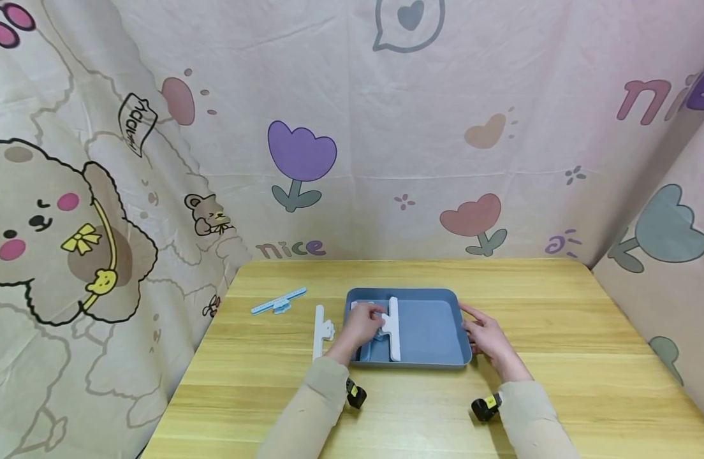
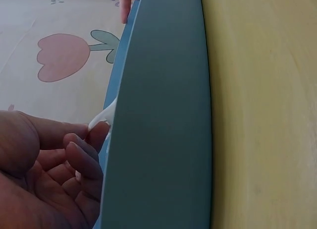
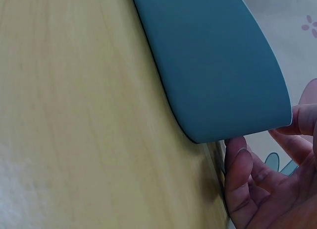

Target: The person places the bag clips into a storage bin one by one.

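Smooth matt tray (image 1: 435, 331), apparently plastic; glossy wood-grain tabletop (image 1: 535, 309); cloth backdrop (image 1: 375, 115).

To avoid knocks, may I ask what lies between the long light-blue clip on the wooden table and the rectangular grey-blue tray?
A long white clip lies there on the table, in the head view.

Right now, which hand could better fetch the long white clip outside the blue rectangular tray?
Probably your left hand, nearer that clip, though pinching another white clip; your right hand touches the opposite side of the tray.
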A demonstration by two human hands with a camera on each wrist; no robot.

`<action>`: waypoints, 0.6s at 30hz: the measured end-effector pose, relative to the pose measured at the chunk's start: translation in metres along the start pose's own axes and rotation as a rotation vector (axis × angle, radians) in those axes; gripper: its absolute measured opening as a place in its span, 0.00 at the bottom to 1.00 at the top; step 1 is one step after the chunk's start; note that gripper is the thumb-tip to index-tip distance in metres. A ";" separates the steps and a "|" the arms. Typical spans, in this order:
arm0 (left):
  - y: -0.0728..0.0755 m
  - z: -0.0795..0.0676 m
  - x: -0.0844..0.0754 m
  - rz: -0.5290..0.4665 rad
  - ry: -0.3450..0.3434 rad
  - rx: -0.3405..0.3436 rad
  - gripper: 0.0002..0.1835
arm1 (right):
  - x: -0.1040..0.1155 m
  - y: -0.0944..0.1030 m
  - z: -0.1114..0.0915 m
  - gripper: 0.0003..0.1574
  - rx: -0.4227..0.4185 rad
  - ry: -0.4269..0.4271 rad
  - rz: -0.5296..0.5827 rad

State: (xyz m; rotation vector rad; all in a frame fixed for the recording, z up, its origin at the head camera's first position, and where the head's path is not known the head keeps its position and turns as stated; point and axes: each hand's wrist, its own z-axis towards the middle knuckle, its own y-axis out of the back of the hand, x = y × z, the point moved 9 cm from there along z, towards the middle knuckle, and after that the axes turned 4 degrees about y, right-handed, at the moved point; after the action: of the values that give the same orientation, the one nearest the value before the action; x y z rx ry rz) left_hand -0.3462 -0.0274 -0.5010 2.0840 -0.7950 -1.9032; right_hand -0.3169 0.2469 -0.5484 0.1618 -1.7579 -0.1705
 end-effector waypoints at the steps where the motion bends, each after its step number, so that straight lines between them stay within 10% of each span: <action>1: -0.001 0.000 0.000 0.004 -0.002 0.003 0.14 | 0.000 0.000 0.000 0.35 0.003 0.002 0.000; 18: -0.017 0.002 -0.004 0.058 -0.023 0.064 0.14 | -0.001 -0.001 0.001 0.35 -0.002 0.020 0.017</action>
State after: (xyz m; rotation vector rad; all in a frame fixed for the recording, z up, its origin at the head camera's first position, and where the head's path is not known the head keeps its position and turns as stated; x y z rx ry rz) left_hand -0.3439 -0.0108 -0.5063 2.0548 -0.9228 -1.8987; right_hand -0.3178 0.2464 -0.5494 0.1464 -1.7384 -0.1572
